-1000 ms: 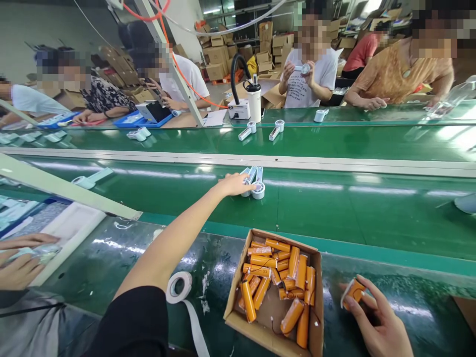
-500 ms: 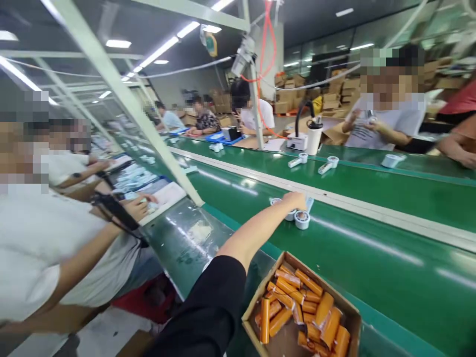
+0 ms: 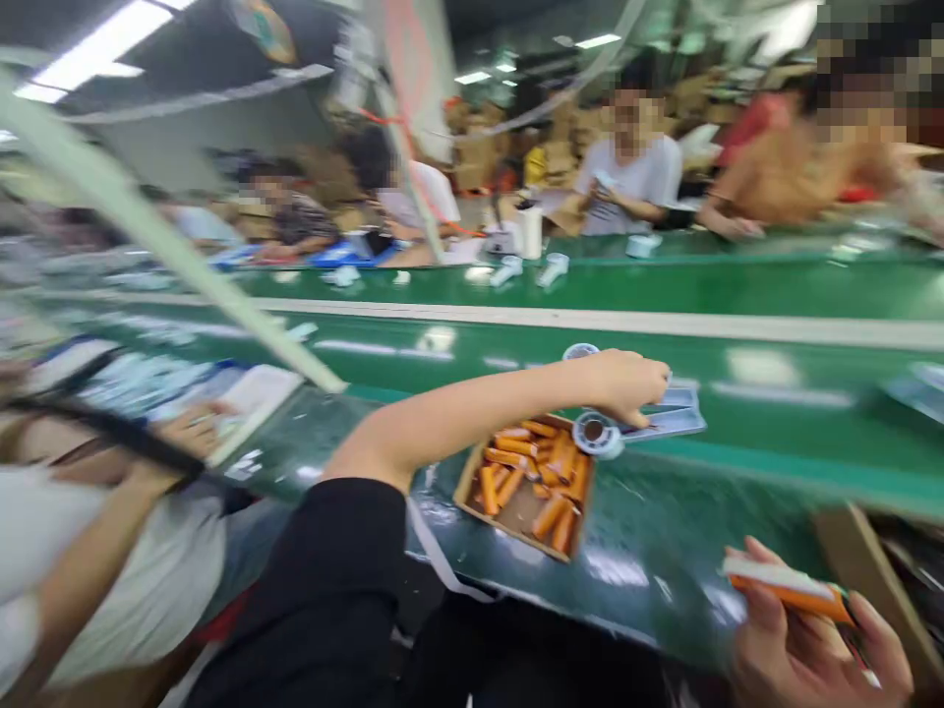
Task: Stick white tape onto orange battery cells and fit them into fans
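Note:
My left arm reaches across to the belt, and my left hand (image 3: 626,383) is closed on light-blue fan housings (image 3: 673,418) with round heads and long open handles. One round head (image 3: 596,433) shows below my wrist, and another ring (image 3: 581,351) peeks out behind the forearm. How many pieces the fingers hold is hidden. At the lower right, my right hand (image 3: 803,629) holds an orange cylindrical battery (image 3: 793,592) with a white strip along it, between thumb and fingers. A cardboard box (image 3: 516,539) with several orange batteries (image 3: 550,467) sits just under my left forearm.
A green conveyor belt (image 3: 442,374) runs across, with a white rail (image 3: 626,320) behind it. A second cardboard box (image 3: 874,560) stands at the right edge. Another light-blue piece (image 3: 921,388) lies on the belt at right. Co-workers sit at left and across; a slanted post (image 3: 199,265) stands left.
The view has swung right and blurred. My left hand has drawn the light-blue fan housings nearer, over the belt's near edge. My right hand with the orange battery has come into view.

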### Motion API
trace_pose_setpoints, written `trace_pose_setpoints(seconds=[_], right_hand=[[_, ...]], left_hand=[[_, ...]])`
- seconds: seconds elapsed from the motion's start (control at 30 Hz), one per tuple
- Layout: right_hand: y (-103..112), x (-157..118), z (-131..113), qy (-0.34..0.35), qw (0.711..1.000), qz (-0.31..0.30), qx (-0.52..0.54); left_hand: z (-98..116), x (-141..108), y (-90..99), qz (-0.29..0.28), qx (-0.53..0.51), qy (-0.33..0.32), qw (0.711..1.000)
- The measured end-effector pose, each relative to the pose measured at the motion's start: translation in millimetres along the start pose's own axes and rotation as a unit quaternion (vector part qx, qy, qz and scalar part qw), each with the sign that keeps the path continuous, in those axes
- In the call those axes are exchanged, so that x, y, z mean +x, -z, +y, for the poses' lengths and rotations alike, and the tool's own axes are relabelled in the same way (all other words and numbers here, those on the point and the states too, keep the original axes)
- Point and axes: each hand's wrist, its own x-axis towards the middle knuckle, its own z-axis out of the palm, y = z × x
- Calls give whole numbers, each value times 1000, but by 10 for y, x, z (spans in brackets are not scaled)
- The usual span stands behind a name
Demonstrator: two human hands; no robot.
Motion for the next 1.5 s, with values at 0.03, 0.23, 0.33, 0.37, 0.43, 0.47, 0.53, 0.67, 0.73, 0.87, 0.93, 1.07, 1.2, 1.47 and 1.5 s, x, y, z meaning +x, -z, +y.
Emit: trace_pose_setpoints(seconds=[0.03, 0.23, 0.33, 0.37, 0.43, 0.47, 0.53, 0.67, 0.73, 0.87, 0.93, 1.07, 1.2, 1.47, 1.5], right_hand=[[166, -27, -86, 30, 998, 48, -29], [956, -103, -394, 22, 994, -36, -97], [1200, -188, -401, -11, 991, -76, -107], [1238, -206, -385, -19, 991, -86, -105], [1249, -207, -337, -32, 990, -100, -96], [1225, -189, -311, -36, 989, -106, -91], [1141, -122, -261, -38, 989, -114, -85], [914, 70, -180, -23, 989, -129, -71], [807, 171, -152, -14, 987, -141, -72], [649, 375, -129, -12, 985, -146, -86], [597, 487, -123, -22, 985, -142, -93], [514, 756, -57, -82, 979, -161, -90], [426, 1051, 112, -161, 962, -202, -93], [100, 1294, 419, -176, 924, -294, -170], [56, 1286, 430, -181, 919, -303, -177]], left_hand=[[257, 114, -40, -18, 10, -44, 999], [1325, 590, -595, -147, 24, -220, 964], [1369, 573, -719, -137, -20, -255, 957], [1299, 540, -734, -113, -52, -265, 956], [1084, 465, -760, -47, -124, -259, 957], [966, 432, -779, -18, -150, -238, 959], [766, 392, -834, 12, -163, -183, 969], [654, 452, -908, -18, -124, -107, 986], [701, 528, -866, -53, -104, -71, 991], [778, 651, -665, -96, -37, -96, 990], [766, 691, -576, -89, -23, -129, 987], [629, 810, -532, -63, -32, -153, 986], [424, 985, -654, -48, -44, -159, 985], [327, 1193, -890, -63, -80, -115, 988], [321, 1220, -893, -71, -80, -108, 988]])
